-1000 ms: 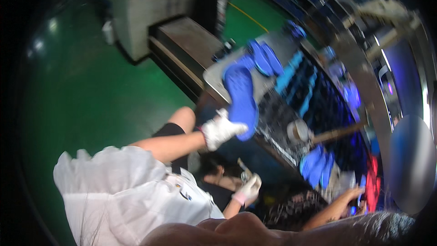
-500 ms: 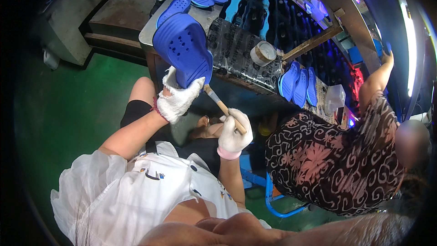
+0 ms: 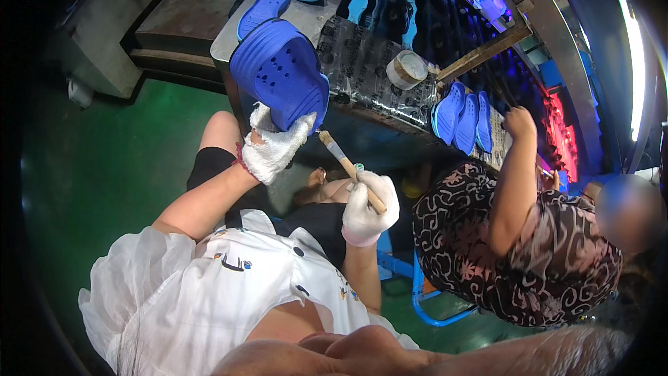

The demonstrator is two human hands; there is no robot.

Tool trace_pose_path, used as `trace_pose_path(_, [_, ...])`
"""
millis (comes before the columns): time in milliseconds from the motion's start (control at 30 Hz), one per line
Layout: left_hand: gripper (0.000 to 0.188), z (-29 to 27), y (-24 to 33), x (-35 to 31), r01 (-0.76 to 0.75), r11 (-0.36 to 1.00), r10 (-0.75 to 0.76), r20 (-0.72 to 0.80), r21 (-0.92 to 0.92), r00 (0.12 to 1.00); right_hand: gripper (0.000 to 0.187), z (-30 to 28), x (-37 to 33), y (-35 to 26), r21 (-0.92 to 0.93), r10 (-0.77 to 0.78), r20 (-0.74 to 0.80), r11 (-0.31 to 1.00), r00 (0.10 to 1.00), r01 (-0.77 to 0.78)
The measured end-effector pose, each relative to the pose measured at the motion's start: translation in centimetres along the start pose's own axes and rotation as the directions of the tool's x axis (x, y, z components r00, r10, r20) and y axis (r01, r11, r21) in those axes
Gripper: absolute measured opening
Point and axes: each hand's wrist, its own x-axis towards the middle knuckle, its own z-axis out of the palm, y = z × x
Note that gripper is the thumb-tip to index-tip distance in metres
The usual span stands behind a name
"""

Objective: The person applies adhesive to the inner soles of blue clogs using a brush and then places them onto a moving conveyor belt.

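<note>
My left hand [image 3: 275, 150], in a white glove, is closed on one end of a blue clog [image 3: 282, 69] with vent holes and ridges. The clog is raised in front of the bench, its holed side facing me. A wooden-handled brush [image 3: 341, 155] is gripped in my right hand [image 3: 371, 207], also gloved in white. Its pale bristle tip lies just beside the clog's lower edge, with a small gap between them. The fingertips of my left hand behind the clog are hidden.
Blue soles [image 3: 264, 10] lie on the metal bench corner [image 3: 233, 40]; more blue soles [image 3: 465, 120] sit at the right. A round tub [image 3: 406, 69] stands on the plastic-covered ledge [image 3: 355, 63] below a dark conveyor [image 3: 442, 21]. A co-worker [image 3: 515, 237] in a patterned top sits close on my right.
My right hand has drawn the brush slightly right and down, away from the clog's edge. The co-worker's raised arm has come down towards the soles at the right.
</note>
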Motion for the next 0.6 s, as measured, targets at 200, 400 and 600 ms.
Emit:
trace_pose_path(200, [0.013,-0.2,-1.1,0.3,-0.232,0.957,0.226,0.051,0.174,0.973,0.019,0.2,1.0,-0.4,-0.04,-0.034,0.058,0.999,0.998,0.036])
trace_pose_path(400, [0.027,0.1,0.9,2.0,0.049,0.993,-0.062,-0.124,-0.109,0.99,0.015,-0.3,-2.6,3.4,0.071,0.221,-0.164,0.975,0.962,-0.212])
trace_pose_path(600, [0.03,-0.6,6.0,4.7,0.238,0.887,-0.278,-0.046,-0.395,0.959,0.015,2.6,-9.9,10.1,0.233,0.707,-0.035,0.693,0.706,-0.682])
